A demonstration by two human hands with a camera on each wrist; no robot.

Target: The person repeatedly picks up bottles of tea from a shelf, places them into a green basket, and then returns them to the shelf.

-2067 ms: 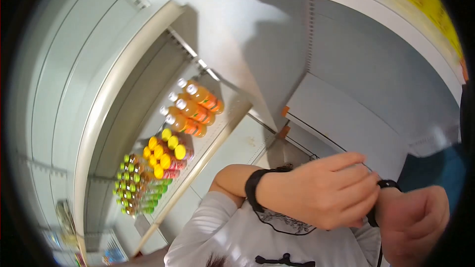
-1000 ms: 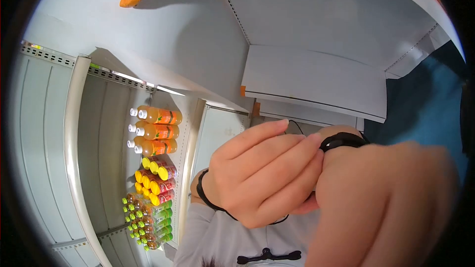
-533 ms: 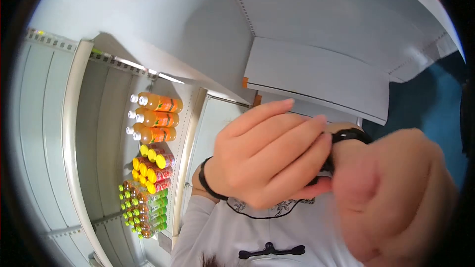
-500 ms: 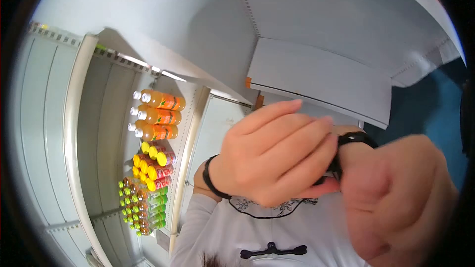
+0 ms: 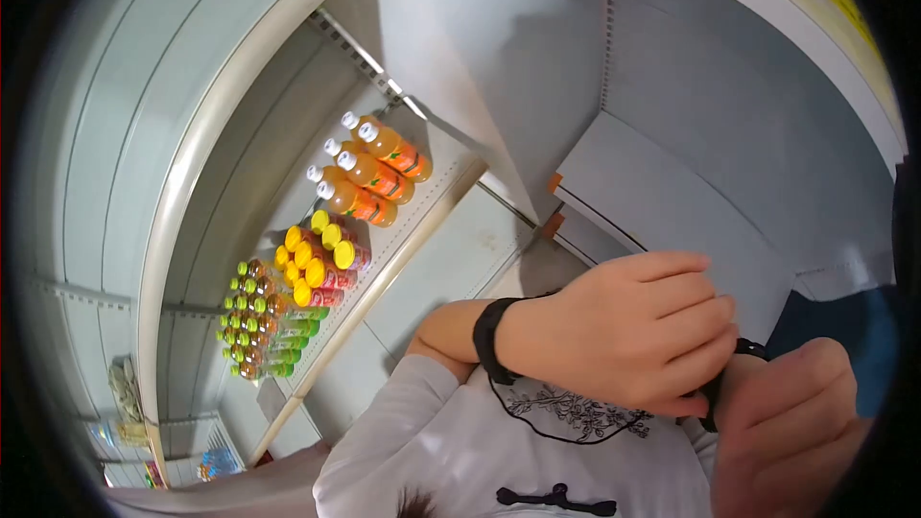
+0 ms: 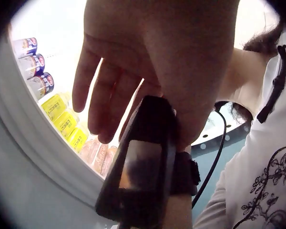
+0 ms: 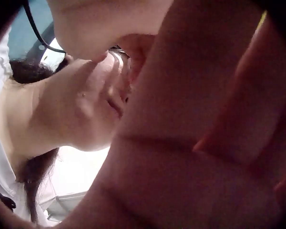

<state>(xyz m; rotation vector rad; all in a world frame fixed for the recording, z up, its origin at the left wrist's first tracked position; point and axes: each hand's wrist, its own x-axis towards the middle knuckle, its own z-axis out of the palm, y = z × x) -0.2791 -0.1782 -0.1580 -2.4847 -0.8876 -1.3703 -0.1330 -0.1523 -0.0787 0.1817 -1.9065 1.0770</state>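
Note:
In the head view, the left hand [image 5: 624, 336] reaches across the chest to the right wrist, fingers bent over it and thumb beneath, beside a black strap [image 5: 710, 403]. The left wrist view has the left palm [image 6: 157, 52] above a black device [image 6: 138, 162] strapped to a wrist, with the thumb side against it; the fingers hang behind the device. The right hand [image 5: 791, 422] is at the lower right, fingers loosely curled and holding nothing visible. Its palm [image 7: 190, 143] fills much of the right wrist view, close and dark.
Orange drink bottles [image 5: 369, 182], yellow-capped bottles [image 5: 317, 264] and green-capped bottles [image 5: 259, 326] stand on a shelf at the left. White shelving [image 5: 672, 192] rises behind the hands. Cans [image 6: 35, 71] and yellow packs [image 6: 64, 121] line a shelf in the left wrist view.
The head view has turned, so shelves and bottles look more slanted and both hands appear lower and farther right. The left hand stays at the right wrist.

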